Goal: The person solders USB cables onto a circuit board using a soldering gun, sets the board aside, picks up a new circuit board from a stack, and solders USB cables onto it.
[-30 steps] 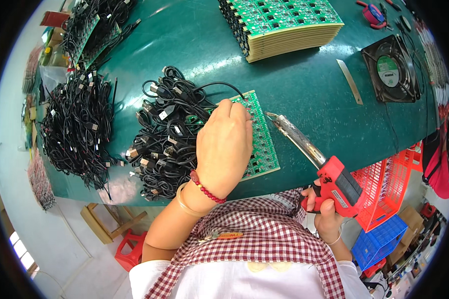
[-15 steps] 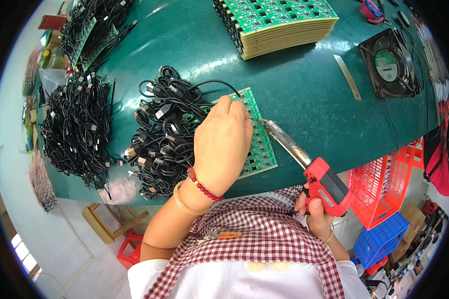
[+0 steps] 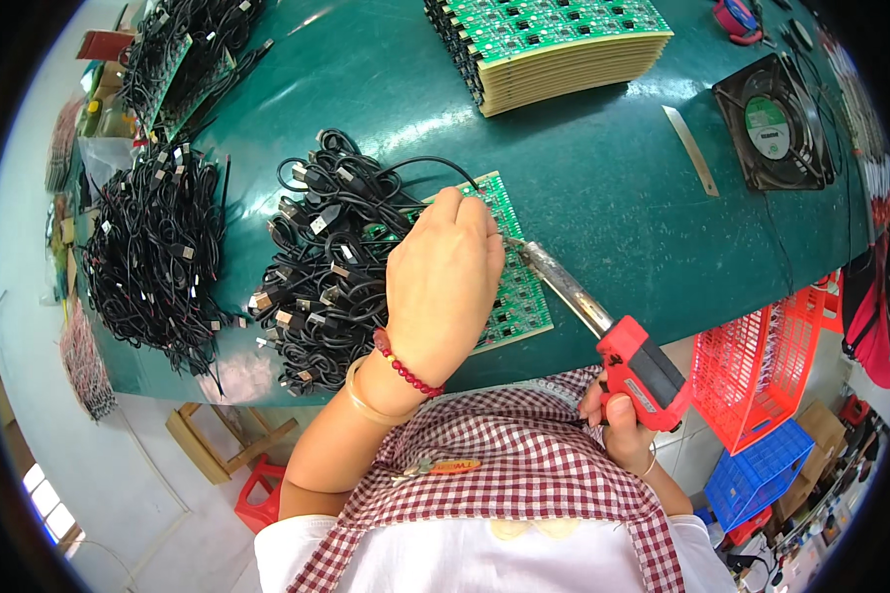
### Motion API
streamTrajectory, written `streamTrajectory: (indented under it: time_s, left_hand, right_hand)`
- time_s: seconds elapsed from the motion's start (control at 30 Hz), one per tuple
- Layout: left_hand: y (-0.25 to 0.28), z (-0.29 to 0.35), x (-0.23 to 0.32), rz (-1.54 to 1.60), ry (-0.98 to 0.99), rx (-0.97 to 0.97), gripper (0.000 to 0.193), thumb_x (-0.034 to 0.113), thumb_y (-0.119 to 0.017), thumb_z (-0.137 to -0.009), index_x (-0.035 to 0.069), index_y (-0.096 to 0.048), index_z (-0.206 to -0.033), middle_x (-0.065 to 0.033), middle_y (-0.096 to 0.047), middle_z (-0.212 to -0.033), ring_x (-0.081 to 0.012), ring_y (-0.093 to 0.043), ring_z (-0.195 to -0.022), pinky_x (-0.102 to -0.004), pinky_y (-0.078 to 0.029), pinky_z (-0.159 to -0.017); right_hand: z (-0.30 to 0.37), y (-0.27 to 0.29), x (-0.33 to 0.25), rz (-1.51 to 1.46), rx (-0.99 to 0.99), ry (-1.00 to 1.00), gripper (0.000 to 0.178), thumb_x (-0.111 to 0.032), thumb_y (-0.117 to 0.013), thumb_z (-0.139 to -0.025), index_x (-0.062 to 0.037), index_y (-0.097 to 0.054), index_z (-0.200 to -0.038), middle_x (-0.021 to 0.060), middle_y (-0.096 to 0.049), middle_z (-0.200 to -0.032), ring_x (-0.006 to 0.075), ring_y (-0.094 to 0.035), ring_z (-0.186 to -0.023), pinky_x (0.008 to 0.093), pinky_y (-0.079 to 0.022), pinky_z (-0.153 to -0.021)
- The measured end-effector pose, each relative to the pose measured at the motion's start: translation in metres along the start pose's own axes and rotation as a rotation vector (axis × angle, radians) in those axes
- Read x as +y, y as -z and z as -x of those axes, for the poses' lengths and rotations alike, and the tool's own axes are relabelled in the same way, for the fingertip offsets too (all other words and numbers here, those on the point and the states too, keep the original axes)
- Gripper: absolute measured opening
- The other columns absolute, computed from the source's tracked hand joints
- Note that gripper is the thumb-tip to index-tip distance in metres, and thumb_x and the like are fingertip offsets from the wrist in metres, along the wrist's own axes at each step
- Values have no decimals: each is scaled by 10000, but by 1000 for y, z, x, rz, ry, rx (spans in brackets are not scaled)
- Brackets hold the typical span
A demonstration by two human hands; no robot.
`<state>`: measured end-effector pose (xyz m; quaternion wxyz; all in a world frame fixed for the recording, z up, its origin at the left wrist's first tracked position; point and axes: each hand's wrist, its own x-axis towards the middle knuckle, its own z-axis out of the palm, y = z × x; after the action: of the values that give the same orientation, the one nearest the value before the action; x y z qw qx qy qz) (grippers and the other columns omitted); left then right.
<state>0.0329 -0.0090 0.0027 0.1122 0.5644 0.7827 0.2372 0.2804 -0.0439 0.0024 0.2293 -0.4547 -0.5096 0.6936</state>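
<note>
The left hand [image 3: 443,282] presses on a flat green circuit board [image 3: 509,287] near the table's front edge. The right hand [image 3: 618,427] grips a red pistol-shaped soldering iron [image 3: 613,341], its tip seemingly touching the board's right edge beside bare dark-green tabletop [image 3: 613,168].

A red beaded bracelet and a plain gold-coloured bangle are worn on the wrist of the left hand [image 3: 443,287]. A thin gold-coloured bangle is worn on the wrist of the right hand [image 3: 618,430]. Both forearms are left bare. A red-and-white checked apron is worn over a white top.
</note>
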Motion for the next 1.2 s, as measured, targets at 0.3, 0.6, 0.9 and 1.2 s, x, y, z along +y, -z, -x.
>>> streamTrajectory:
  time_s: [0.3,0.6,0.9,1.2]
  left_hand:
    - [3,0,-1,-26,15,-5,82,54,-632,-750,35,-553,-749,-112,-537,-768,-313,-578,-679,-400,-469,-582]
    - [75,-22,-26,-155,-99,167,90,37,-609,-763,3,-627,-844,-131,-587,-831,-297,-583,-783,-398,-470,-727]
    - [107,-31,-221,-680,316,280,191,245,-725,-740,112,-662,-862,-59,-570,-974,-260,-554,-954,-439,-449,-753]
    - [101,-44,-186,-77,-33,268,74,79,-624,-827,21,-581,-844,-53,-591,-873,-186,-564,-780,-324,-447,-715]
  right_hand:
    - [-3,-1,1,-70,88,93,559,-440,-530,-907,40,-421,-1173,89,-522,-655,131,-462,-511,290,-446,-506]
    - [-2,-2,-6,-193,167,167,554,-431,-517,-919,35,-401,-1195,72,-495,-661,123,-450,-533,297,-445,-541]
    - [-5,-2,-12,-193,181,214,440,-330,-501,-939,23,-409,-1184,65,-486,-663,119,-438,-520,279,-430,-497]
    - [-13,-5,-20,-145,214,307,392,-337,-475,-950,-2,-436,-1150,50,-486,-631,101,-407,-456,253,-396,-449]
